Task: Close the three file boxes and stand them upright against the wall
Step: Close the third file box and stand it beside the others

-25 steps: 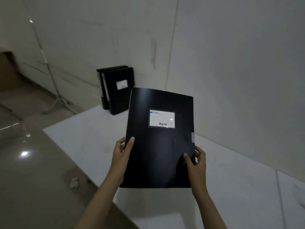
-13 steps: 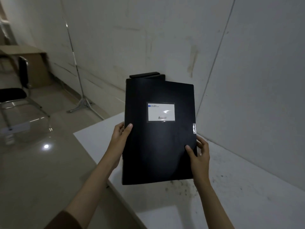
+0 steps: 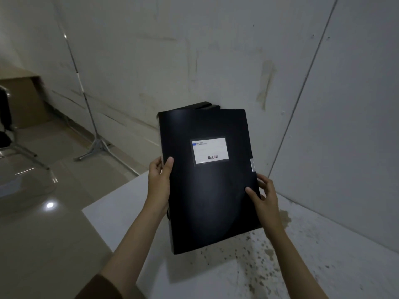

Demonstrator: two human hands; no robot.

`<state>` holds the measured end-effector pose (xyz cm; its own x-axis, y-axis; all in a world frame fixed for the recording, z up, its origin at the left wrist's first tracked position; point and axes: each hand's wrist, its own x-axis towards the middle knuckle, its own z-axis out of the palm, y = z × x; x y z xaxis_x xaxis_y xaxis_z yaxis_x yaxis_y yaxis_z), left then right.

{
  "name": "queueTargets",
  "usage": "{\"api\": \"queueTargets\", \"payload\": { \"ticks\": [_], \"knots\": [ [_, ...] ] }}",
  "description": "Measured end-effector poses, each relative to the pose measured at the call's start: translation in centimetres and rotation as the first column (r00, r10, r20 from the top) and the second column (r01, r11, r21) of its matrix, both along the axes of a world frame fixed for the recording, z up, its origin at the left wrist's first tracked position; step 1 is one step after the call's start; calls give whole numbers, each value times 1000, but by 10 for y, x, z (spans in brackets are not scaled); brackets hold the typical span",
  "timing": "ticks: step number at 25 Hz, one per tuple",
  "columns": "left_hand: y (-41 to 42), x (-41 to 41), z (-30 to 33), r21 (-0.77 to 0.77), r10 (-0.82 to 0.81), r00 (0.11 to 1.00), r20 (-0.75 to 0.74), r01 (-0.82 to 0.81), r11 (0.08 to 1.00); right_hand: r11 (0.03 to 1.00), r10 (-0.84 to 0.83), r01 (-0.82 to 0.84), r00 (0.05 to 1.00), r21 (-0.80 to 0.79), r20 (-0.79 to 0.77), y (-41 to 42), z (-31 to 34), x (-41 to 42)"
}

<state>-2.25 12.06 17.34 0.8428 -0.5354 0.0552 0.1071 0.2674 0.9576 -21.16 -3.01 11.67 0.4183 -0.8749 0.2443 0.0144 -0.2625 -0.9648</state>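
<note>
Placement is the step in hand, judging by the head view: left hand (image 3: 158, 180) and right hand (image 3: 264, 196) have their fingers closed on the side edges of a shut file box (image 3: 208, 180), held above the white surface (image 3: 216, 275). Behind it, against the wall (image 3: 194, 61), the tops of standing boxes (image 3: 205, 105) peek out. The next move calls for lowering it upright beside them. A tripod stand (image 3: 95, 145) is well apart, and nothing blocks the way.

The flat rectangular plastic file box (image 3: 211, 190) was black, its rectangular paper label (image 3: 210, 153) white with 1 small blue square and dark lettering. The flat table top (image 3: 280, 266) was white, speckled with dark spots. The panelled wall (image 3: 216, 50) was off-white with yellowish stains. The glossy floor tiles (image 3: 43, 223) were beige.
</note>
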Motion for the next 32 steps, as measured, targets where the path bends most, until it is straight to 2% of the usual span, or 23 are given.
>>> {"api": "queueTargets", "payload": {
  "ticks": [6, 12, 15, 18, 23, 25, 27, 30, 32],
  "knots": [
    [-42, 30, -21, 5, 0, 982, 188, -1, 1000, 998, -38, 31, 986, -50, -161, -24, 17, 52],
    [-79, 48, -61, 60, -38, 948, 317, 19, 998, 970, 73, -106, 986, -218, -152, -11, 66, 138],
    [-89, 64, -85, 70, -152, 931, 331, 136, 988, 935, 141, -231, 939, -270, -314, -7, 73, 184],
    [-100, 89, -96, 75, -211, 922, 324, 197, 977, 936, 79, -216, 898, -278, -433, -12, 62, 215],
    [-111, 139, -100, 105, -344, 877, 335, 329, 939, 912, -57, -111, 919, -394, -390, -27, 41, 245],
    [-118, 161, -100, 130, -298, 877, 377, 269, 954, 914, -90, -62, 933, -400, -349, -35, 34, 254],
    [-133, 182, -98, 112, -164, 904, 395, 130, 985, 928, -104, -17, 947, -371, -304, -45, 30, 263],
    [-163, 213, -84, 129, -10, 942, 336, -36, 991, 926, -106, -17, 947, -376, -304, -57, 30, 280],
    [-183, 233, -76, 153, 33, 964, 264, -76, 985, 914, -120, -17, 942, -404, -312, -67, 30, 291]
  ]
}}
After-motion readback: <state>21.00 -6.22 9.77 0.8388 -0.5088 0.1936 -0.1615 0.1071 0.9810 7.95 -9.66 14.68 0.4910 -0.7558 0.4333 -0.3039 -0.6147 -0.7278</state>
